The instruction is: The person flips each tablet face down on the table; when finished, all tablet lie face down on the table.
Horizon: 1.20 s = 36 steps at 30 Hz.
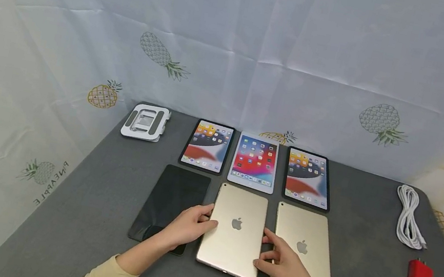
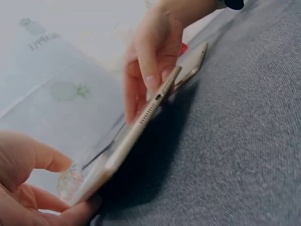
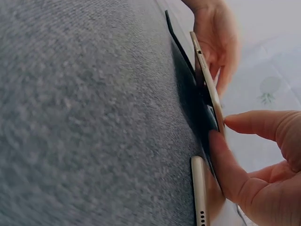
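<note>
A gold tablet [image 1: 231,246] is held back side up between two hands, a little above the table. The left hand [image 1: 188,224] grips its left edge, with fingers [image 2: 80,214] under the rim and the thumb above. On the opposite edge, the right hand [image 1: 282,265] pinches the tablet between thumb and fingers, as the right wrist view shows. The charging port and speaker holes on its near edge appear in the left wrist view. Just right, a second gold tablet [image 1: 318,249] lies back up, partly behind the right hand. A black tablet [image 1: 171,196] lies left, under the left forearm.
Behind stand a row of flat tablets with lit screens: a black-framed one [image 1: 207,146], a white-framed one [image 1: 254,161] and another black-framed one [image 1: 308,178]. A white folding stand [image 1: 145,122] is far left. A coiled white cable [image 1: 409,216] and red charger [image 1: 420,275] lie right.
</note>
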Each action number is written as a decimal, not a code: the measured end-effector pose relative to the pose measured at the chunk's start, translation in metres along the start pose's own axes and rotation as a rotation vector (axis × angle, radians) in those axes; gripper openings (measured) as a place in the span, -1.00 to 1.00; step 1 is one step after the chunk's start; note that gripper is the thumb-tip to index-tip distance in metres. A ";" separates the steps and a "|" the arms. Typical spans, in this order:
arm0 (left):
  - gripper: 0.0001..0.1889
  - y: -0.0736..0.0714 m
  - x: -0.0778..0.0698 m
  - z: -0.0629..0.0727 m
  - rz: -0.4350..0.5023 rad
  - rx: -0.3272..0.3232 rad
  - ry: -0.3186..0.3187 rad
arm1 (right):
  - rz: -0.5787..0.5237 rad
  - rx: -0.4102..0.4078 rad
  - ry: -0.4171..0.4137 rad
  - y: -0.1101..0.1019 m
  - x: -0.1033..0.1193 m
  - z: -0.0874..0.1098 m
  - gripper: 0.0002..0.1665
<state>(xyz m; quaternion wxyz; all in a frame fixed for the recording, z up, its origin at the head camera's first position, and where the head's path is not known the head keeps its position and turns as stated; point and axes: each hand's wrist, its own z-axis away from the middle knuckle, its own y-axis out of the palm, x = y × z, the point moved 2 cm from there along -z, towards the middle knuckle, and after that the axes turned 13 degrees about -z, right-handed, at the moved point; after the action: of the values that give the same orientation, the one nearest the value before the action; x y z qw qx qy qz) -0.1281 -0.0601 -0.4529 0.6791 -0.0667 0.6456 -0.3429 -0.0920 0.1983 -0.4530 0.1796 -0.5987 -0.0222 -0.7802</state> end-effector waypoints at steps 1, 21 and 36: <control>-0.35 0.000 -0.001 0.001 -0.020 -0.001 -0.002 | 0.013 -0.005 -0.002 -0.001 0.000 0.000 0.01; -0.57 0.005 -0.017 0.003 0.138 0.060 0.027 | 0.093 0.051 -0.037 -0.006 0.009 -0.003 -0.16; -0.13 0.011 -0.020 0.013 0.138 0.100 -0.082 | 0.171 0.006 -0.084 -0.004 0.007 -0.002 -0.22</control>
<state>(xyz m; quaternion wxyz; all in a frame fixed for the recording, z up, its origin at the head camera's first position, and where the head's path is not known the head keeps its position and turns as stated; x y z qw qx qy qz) -0.1101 -0.0450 -0.4399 0.7295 -0.0018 0.6023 -0.3241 -0.0969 0.1992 -0.4464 0.2465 -0.6302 0.0191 -0.7360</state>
